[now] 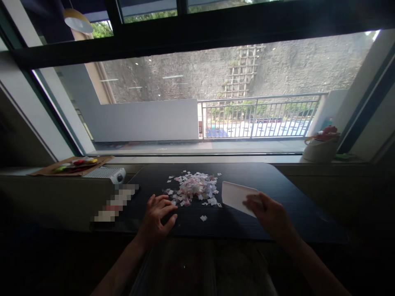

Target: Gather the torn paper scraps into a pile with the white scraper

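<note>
Lower right, the right grip (pixel 267 210) pinches a card (pixel 235 195) (left grip (pixel 158 213) spread), likely leaving its end free toward scraps (pixel 197 187).

On my desk (pixel 265 176), paper scraps (pixel 197 187) lie between my left hand (pixel 159 216) and the card (pixel 234 197) in my right hand (pixel 268 209); behind, a window (pixel 197 33).

R hand (pixel 268 207), 4 o'clock: fingers blurred, hiding near end of white flat rectangular card (pixel 236 195). Bare L forearm (pixel 121 265) cut off by btm edge, approx 7 o'clock. Pale-and-red pixelated strip (pixel 116 203), 8 o'clock: details unreadable.
</note>
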Available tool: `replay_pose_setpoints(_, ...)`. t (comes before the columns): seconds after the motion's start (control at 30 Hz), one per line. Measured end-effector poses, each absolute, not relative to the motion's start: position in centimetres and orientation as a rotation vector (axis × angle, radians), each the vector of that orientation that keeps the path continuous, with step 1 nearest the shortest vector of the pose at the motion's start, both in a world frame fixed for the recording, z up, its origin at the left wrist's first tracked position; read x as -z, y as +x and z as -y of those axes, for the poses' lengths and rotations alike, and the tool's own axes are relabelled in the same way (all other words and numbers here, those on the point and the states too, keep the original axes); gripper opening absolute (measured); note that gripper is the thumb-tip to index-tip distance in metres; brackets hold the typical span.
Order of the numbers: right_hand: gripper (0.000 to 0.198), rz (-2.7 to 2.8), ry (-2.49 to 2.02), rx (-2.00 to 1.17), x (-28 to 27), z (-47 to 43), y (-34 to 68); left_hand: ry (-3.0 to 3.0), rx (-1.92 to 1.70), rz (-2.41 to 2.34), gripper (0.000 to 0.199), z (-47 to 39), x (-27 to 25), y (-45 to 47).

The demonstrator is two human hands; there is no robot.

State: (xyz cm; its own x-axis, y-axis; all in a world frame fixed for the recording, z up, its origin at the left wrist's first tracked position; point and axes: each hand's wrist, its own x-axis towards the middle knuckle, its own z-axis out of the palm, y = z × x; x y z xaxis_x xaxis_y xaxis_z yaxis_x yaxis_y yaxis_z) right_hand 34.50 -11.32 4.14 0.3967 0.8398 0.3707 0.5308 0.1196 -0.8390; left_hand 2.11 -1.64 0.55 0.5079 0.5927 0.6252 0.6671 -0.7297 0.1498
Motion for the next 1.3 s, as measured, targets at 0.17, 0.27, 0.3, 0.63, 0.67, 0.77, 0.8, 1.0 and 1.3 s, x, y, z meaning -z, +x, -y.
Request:
replay_pose_setpoints(0.17,0.034,1.260,-1.420,-0.583,-2.7,12.2,33.0,-2.632,1.031,1.169,0.018,2.3,-1.1,2.6)
replay_pose_setpoints(0.27,0.035,1.253,-1.451,-0.547,-2.0,11.8,32.9,-2.635,1.047,1.243,0.018,2.6,-1.3,3.0)
replay_pose_setpoints(0.3,0.034,1.239,-1.479,-0.497,-1.9,11.6,33.1,-2.631,1.062,1.268,0.018,2.7,-1.4,3.1)
replay_pose_setpoints(0.63,0.028,1.139,-1.544,-0.427,-2.4,12.3,34.8,-2.685,0.994,1.134,0.021,4.1,-2.3,4.5)
replay_pose_setpoints(0.67,0.028,1.136,-1.547,-0.424,-2.4,12.4,35.0,-2.715,0.976,1.091,0.021,4.4,-2.4,4.7)
replay_pose_setpoints(0.77,0.030,1.116,-1.549,-0.444,-2.3,12.7,35.2,-2.809,0.892,0.945,0.024,5.1,-2.7,5.8)
replay_pose_setpoints(0.8,0.031,1.111,-1.541,-0.451,-2.2,12.7,35.1,-2.833,0.857,0.900,0.027,5.2,-2.8,6.3)
replay_pose_setpoints(1.0,0.036,1.080,-1.467,-0.515,-2.1,13.1,34.8,-2.912,0.671,0.774,0.032,5.0,-2.9,7.7)
replay_pose_setpoints(1.3,0.039,1.088,-1.437,-0.562,-2.2,13.2,34.2,-2.891,0.644,0.762,0.031,4.4,-3.0,7.8)
